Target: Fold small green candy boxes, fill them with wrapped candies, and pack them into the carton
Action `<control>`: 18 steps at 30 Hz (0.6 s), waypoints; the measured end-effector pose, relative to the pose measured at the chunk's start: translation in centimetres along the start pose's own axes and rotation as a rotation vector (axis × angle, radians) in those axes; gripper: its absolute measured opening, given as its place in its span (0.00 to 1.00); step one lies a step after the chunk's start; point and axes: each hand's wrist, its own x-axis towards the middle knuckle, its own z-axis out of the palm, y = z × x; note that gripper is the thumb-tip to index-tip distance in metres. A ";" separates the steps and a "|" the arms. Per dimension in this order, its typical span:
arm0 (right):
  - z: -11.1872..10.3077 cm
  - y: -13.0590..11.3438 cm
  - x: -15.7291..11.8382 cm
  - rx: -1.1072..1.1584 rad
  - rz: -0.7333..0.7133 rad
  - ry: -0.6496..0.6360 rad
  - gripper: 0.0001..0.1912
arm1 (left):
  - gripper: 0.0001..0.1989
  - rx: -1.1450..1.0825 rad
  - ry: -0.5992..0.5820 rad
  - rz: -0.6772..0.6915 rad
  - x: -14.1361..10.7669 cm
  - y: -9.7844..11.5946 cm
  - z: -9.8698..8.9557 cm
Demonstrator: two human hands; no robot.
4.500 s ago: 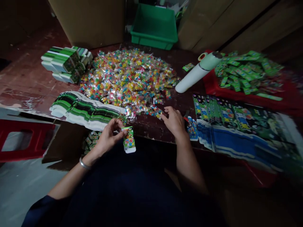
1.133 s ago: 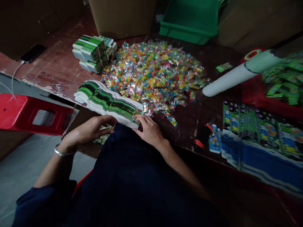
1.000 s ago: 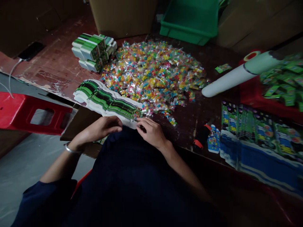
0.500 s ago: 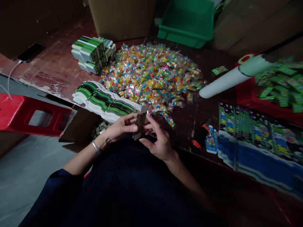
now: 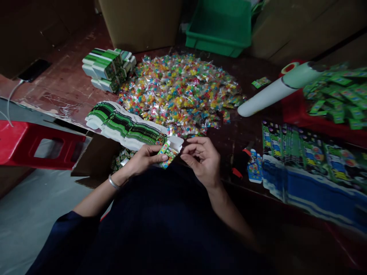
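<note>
In my left hand (image 5: 145,160) is a small printed carton (image 5: 168,156), pinched between thumb and fingers. Its white flaps stand open on the side facing right. My right hand (image 5: 205,160) hovers just beside those flaps, apart from the carton, fingers loosely bent and nothing visible in them. A fanned row of flat green cartons (image 5: 123,124) lies just beyond my left hand. Behind both hands spreads a heap of clear bags of colourful candy (image 5: 183,91).
Bundled cartons (image 5: 101,65) sit at the back left, and a green bin (image 5: 219,44) at the back. To the right lie a white tube (image 5: 266,95), a cutter with orange parts (image 5: 237,173), a blue carton (image 5: 254,167) and flat printed sheets (image 5: 312,183). A red stool (image 5: 17,145) stands left.
The carton has been turned, so its printed face and open flaps now show. My right hand has moved away from it to the right and slightly up.
</note>
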 end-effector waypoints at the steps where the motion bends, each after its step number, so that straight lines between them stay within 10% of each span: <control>1: 0.4 0.2 -0.2 0.002 0.002 0.033 0.20 | 0.17 -0.009 0.077 0.058 0.1 -0.2 0.3; 11: 3.7 2.7 -0.7 -0.109 -0.048 0.291 0.12 | 0.25 -0.002 0.545 0.427 0.9 -3.1 3.0; 18: 3.7 4.2 -0.5 -0.160 -0.199 0.306 0.16 | 0.28 0.186 0.249 0.366 0.7 -2.2 1.8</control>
